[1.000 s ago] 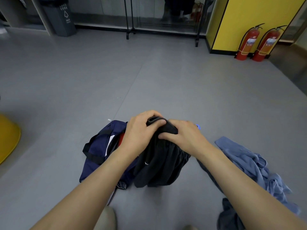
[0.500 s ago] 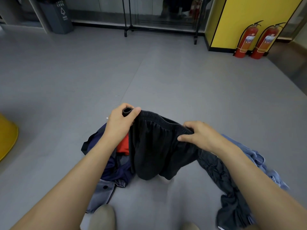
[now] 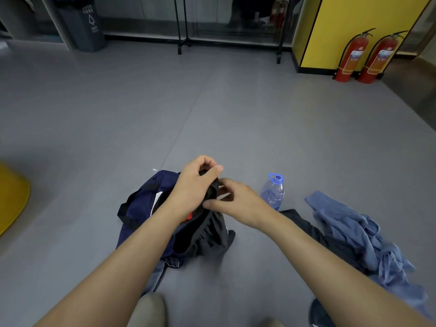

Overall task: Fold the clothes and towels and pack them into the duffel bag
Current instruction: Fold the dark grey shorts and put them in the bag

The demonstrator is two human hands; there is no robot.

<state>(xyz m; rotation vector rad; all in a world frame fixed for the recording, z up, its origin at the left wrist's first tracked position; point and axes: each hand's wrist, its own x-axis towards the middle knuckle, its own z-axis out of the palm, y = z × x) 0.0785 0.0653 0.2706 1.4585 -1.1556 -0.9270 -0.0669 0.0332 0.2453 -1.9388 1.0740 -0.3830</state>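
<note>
Centrally, the left hand (image 3: 195,185) pinches black shorts (image 3: 207,234) between thumb and curled fingers, over the navy duffel bag (image 3: 139,206) at lower centre. The right hand (image 3: 238,201) reaches the fabric beside it, but its grip cannot be told. Blue clothing (image 3: 349,232) lies lower right.

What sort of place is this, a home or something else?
Likely a workplace or public hall, not a home: two red fire extinguishers by a yellow wall and a grey recycling bin.

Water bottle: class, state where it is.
Head view, right of centre: the water bottle sits on the floor between the right hand and the blue garment.
</note>
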